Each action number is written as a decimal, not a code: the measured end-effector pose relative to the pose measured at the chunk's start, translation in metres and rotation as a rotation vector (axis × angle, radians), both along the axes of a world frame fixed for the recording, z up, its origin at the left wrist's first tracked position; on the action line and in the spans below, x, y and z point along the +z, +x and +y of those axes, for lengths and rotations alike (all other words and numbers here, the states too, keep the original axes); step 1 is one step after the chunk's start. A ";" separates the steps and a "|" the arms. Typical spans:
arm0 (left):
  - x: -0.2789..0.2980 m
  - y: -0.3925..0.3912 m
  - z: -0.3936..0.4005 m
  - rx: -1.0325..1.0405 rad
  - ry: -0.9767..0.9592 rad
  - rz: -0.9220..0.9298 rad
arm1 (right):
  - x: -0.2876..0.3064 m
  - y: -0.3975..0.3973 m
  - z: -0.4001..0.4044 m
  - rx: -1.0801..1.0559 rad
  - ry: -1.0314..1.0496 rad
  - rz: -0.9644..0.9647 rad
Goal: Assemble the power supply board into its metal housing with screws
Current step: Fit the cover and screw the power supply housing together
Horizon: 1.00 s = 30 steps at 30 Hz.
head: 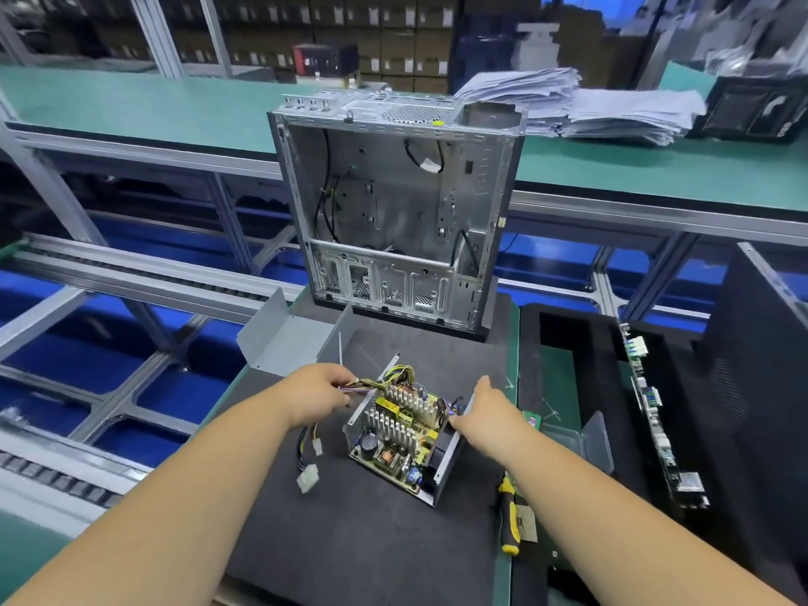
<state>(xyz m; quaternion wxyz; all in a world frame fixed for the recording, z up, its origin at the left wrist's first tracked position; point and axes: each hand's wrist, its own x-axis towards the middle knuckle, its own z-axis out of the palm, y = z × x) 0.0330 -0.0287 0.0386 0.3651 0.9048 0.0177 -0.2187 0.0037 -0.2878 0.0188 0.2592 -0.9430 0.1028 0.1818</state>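
- While the left hand point(315, 393) keeps a pinching grip on the wire bundle point(376, 380), the right hand point(483, 413) curls its grip on the metal housing point(446, 468) wall.
- The power supply board point(400, 430) sits inside, on the black mat point(371, 540).
- Far: open computer case point(393, 203); right: a yellow-handled screwdriver point(508, 518).

The power supply board point(400, 435) sits in its housing point(450, 457), before the computer case point(395, 203).

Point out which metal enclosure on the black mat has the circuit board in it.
The small open housing between the hands, holding the yellow board. The upright computer case and bent cover hold none.
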 end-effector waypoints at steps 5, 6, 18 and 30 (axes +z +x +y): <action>0.011 0.024 0.000 -0.055 -0.025 -0.067 | 0.005 0.004 -0.002 0.027 -0.033 0.050; 0.013 0.028 0.000 -0.063 -0.028 -0.070 | 0.008 0.004 -0.003 0.036 -0.030 0.061; 0.007 0.077 -0.005 -0.220 -0.281 0.007 | 0.033 0.027 0.005 0.006 -0.084 0.009; -0.023 0.093 -0.009 0.169 -0.691 0.312 | -0.004 0.068 0.065 -0.022 0.113 -0.181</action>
